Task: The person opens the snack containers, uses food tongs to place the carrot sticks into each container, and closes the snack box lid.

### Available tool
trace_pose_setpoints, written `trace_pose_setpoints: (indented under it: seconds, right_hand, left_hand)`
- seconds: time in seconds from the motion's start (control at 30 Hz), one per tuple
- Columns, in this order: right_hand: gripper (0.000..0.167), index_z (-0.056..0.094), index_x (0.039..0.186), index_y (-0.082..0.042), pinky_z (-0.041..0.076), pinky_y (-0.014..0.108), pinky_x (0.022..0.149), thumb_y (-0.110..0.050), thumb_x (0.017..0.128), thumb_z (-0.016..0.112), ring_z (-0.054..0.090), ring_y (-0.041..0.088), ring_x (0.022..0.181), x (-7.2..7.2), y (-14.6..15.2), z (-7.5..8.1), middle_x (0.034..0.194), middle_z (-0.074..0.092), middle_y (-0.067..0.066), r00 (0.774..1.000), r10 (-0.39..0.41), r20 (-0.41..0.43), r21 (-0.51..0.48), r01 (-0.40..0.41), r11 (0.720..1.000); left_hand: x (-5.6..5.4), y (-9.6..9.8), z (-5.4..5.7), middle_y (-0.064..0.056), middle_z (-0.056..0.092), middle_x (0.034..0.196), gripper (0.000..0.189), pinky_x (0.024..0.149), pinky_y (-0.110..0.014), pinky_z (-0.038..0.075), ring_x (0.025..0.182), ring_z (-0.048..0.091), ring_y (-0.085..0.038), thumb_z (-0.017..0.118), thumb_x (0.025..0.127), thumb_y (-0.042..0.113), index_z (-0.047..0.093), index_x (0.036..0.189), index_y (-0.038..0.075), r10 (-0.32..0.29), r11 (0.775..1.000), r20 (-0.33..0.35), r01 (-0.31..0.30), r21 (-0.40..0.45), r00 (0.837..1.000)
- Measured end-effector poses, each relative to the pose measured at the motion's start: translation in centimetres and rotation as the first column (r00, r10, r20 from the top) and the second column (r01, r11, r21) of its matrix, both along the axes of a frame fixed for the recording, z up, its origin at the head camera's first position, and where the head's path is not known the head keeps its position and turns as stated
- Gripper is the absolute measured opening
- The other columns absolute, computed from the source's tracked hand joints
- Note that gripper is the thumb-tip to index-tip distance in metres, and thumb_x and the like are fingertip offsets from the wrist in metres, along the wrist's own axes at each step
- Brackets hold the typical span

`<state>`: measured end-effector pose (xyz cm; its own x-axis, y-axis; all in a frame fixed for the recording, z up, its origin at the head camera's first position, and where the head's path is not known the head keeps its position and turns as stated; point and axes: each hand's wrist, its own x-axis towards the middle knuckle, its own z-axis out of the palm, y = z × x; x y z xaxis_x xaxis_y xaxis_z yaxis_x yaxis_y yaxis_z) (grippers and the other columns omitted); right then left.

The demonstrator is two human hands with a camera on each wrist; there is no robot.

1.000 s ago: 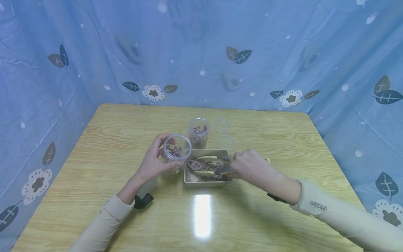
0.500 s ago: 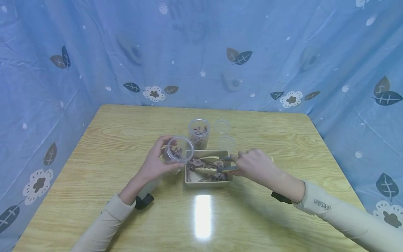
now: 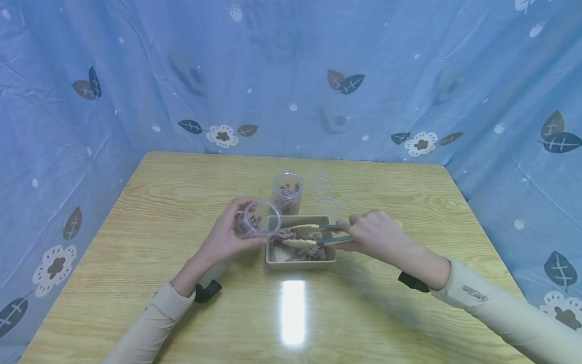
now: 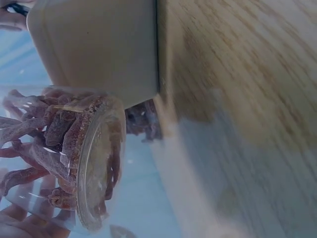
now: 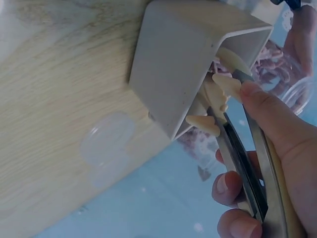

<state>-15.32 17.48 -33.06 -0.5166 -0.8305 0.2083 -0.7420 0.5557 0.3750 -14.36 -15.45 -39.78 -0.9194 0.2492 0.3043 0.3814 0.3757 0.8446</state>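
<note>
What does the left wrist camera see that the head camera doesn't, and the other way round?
Only the left wrist view shows the bottom of the held jar.

Only the head view shows the two lids and the sleeves.

Both show that jar, the left hand gripping it, the box and the table.
</note>
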Motion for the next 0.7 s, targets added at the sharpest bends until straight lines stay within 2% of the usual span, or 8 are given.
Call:
trace_pose_setpoints:
  seconds: [0.13, 0.27, 0.43, 0.7]
  right_hand:
    - [0.042, 0.058, 0.078, -0.015, 0.020, 0.020, 0.032, -0.055, 0.070, 0.071, 0.017, 0.005, 0.040, 0.2, 0.6, 0.1, 0.049, 0.035, -0.007, 1.000, 0.014, -0.008, -0.050, -0.014, 0.999]
    - [0.040, 0.059, 0.079, -0.016, 0.018, 0.019, 0.032, -0.053, 0.070, 0.073, 0.016, 0.005, 0.040, 0.5, 1.3, 0.3, 0.049, 0.035, -0.007, 1.000, 0.016, 0.010, -0.089, -0.015, 0.996]
    - [0.038, 0.062, 0.083, -0.018, 0.016, 0.018, 0.033, -0.052, 0.070, 0.072, 0.017, 0.004, 0.039, 1.0, 2.3, 0.6, 0.051, 0.035, -0.009, 0.999, 0.000, 0.047, -0.109, 0.005, 0.994]
    - [0.040, 0.070, 0.090, -0.017, 0.012, 0.016, 0.035, -0.052, 0.070, 0.070, 0.015, 0.001, 0.040, 1.6, 3.5, 1.3, 0.051, 0.034, -0.012, 0.999, 0.001, 0.050, -0.184, 0.008, 0.983]
  left_hand:
    - [0.1, -0.1, 0.4, -0.003, 0.052, 0.126, 0.086, 0.091, -0.047, 0.047, 0.111, 0.051, -0.024, 0.087, 0.058, 0.036, 0.042, 0.131, 0.028, 0.010, 0.999, 0.017, -0.009, -0.037, 1.000]
    - [0.3, -0.2, 0.8, 0.002, 0.051, 0.129, 0.086, 0.096, -0.052, 0.041, 0.116, 0.047, -0.022, 0.087, 0.058, 0.039, 0.043, 0.131, 0.030, 0.038, 0.993, 0.007, -0.037, -0.110, 0.999]
    - [0.3, -0.4, 1.1, 0.002, 0.050, 0.131, 0.090, 0.100, -0.054, 0.038, 0.121, 0.044, -0.021, 0.085, 0.056, 0.047, 0.044, 0.133, 0.024, 0.062, 0.970, -0.065, -0.076, -0.233, 0.996]
    - [0.0, -0.4, 1.2, -0.001, 0.051, 0.130, 0.089, 0.102, -0.051, 0.038, 0.122, 0.043, -0.022, 0.086, 0.057, 0.041, 0.046, 0.133, 0.019, 0.021, 0.943, -0.141, -0.067, -0.326, 0.990]
